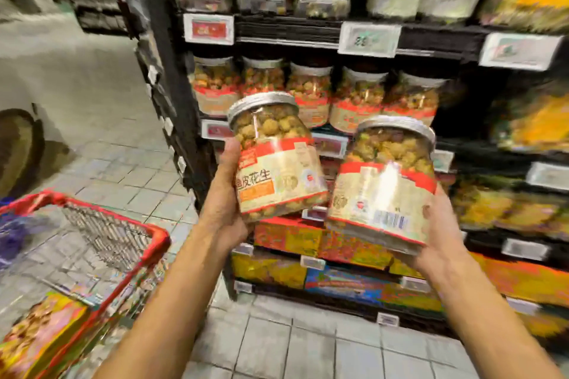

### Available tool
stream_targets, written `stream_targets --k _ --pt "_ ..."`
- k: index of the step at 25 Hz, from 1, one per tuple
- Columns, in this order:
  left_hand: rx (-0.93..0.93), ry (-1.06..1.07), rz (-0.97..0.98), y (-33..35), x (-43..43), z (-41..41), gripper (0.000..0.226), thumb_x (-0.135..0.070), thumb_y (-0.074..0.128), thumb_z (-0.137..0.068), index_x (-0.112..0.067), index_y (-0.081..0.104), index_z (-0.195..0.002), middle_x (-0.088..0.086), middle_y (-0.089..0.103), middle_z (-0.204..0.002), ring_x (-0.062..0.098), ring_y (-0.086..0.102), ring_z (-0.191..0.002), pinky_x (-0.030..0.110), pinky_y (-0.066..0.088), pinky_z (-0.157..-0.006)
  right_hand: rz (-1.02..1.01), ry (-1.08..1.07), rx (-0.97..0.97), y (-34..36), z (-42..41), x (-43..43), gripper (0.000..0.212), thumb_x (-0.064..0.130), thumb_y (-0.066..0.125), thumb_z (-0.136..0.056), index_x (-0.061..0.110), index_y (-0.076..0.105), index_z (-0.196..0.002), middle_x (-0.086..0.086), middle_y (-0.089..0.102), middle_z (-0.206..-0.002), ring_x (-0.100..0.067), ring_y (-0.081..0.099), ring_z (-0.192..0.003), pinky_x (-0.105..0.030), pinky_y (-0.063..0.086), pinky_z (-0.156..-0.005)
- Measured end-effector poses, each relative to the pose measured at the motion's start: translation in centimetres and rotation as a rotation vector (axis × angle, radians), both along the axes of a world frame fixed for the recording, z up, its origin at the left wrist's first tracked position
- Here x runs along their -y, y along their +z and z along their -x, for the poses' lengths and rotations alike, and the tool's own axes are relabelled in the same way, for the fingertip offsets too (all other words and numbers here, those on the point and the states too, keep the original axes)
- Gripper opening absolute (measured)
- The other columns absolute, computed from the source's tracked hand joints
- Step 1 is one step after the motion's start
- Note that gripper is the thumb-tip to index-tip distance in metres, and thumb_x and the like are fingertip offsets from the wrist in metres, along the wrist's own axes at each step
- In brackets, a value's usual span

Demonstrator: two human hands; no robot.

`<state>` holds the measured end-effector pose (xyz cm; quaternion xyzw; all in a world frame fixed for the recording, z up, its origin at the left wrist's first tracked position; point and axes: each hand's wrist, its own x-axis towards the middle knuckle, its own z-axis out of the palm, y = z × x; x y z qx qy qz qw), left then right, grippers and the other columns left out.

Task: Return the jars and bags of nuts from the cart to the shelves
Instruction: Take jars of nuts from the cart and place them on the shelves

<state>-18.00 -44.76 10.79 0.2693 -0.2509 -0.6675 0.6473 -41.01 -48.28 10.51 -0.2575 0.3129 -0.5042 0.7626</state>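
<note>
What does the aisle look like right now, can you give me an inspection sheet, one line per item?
Surface: grey tiled floor; dark shelves with price tags.
Job's things: two silver-lidded nut jars, the left jar and the right jar, both held tilted in front of a matching jar row.
Clutter: red cart at left; colourful bag in it.
Grippers: left hand grips the left jar; right hand cradles the right jar.
Cables: nothing seen.
Surroundings: bagged goods at right, blurred.

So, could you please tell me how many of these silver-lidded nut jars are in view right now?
7: one in the left hand, one in the right hand, five in a row on the shelf behind them. More may be hidden behind that row.
</note>
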Motion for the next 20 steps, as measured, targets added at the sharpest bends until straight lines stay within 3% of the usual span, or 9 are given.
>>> stream_targets --k 2,4,9,11,14,17,20 --pt "0.041 -0.041 -0.010 0.0 2.2 5.2 0.092 -0.061 0.087 -0.021 -0.015 0.075 -0.099 0.012 0.071 -0.107 0.028 0.068 -0.099 0.051 0.053 -0.082 -0.020 -0.036 0.010 0.0 4.7 1.5 0.042 0.050 0.044 -0.088 0.020 0.074 -0.094 -0.009 0.072 -0.105 -0.027 0.069 -0.093 -0.049 0.055 -0.082" --pt "0.001 -0.052 -0.031 -0.5 3.9 9.0 0.093 -0.064 0.086 -0.021 -0.015 0.075 -0.100 0.012 0.070 -0.110 0.029 0.067 -0.102 0.053 0.051 -0.085 -0.056 -0.043 0.032 0.4 8.4 2.8 0.040 0.049 0.046 -0.088 0.020 0.073 -0.090 -0.007 0.074 -0.097 -0.026 0.071 -0.085 -0.047 0.058 -0.077" --pt "0.057 -0.044 -0.040 -0.8 6.6 14.3 0.062 -0.066 0.063 -0.055 -0.020 0.077 -0.094 0.009 0.073 -0.102 0.026 0.070 -0.093 0.044 0.059 -0.067 -0.095 -0.059 0.071 -0.7 14.0 3.6 0.044 0.048 0.046 -0.087 0.019 0.077 -0.076 -0.007 0.075 -0.087 -0.028 0.072 -0.076 -0.043 0.058 -0.061" --pt "0.129 -0.108 0.004 -0.5 7.8 16.4 0.062 -0.069 0.066 -0.052 -0.022 0.078 -0.090 0.007 0.074 -0.099 0.024 0.071 -0.091 0.039 0.058 -0.066 -0.109 -0.096 0.085 -1.0 16.2 3.7 0.046 0.049 0.044 -0.088 0.020 0.077 -0.074 -0.007 0.075 -0.086 -0.028 0.072 -0.074 -0.042 0.058 -0.057" --pt "0.214 -0.151 0.009 0.1 10.0 19.4 0.055 -0.068 0.058 -0.057 -0.025 0.078 -0.083 0.003 0.075 -0.092 0.020 0.072 -0.085 0.041 0.060 -0.066 -0.086 -0.173 0.068 -1.0 18.8 3.9 0.032 0.049 0.060 -0.071 0.023 0.070 -0.087 -0.004 0.068 -0.095 -0.026 0.068 -0.083 -0.041 0.054 -0.078" --pt "0.268 -0.142 0.011 0.3 12.2 22.2 0.052 -0.061 0.053 -0.060 -0.022 0.078 -0.084 0.004 0.075 -0.091 0.020 0.072 -0.085 0.038 0.060 -0.070 -0.071 -0.225 0.081 -1.0 21.0 4.7 0.053 0.049 0.069 -0.052 0.022 0.067 -0.097 -0.006 0.068 -0.104 -0.027 0.067 -0.088 -0.045 0.046 -0.087" --pt "0.313 -0.067 0.012 0.8 14.8 25.1 0.081 -0.059 0.061 -0.059 -0.008 0.061 -0.121 0.015 0.067 -0.111 0.029 0.063 -0.104 0.044 0.055 -0.086 -0.078 -0.263 0.086 -0.9 23.3 6.3 0.047 0.049 0.058 -0.074 0.019 0.065 -0.110 -0.007 0.068 -0.113 -0.028 0.068 -0.094 -0.048 0.046 -0.093"
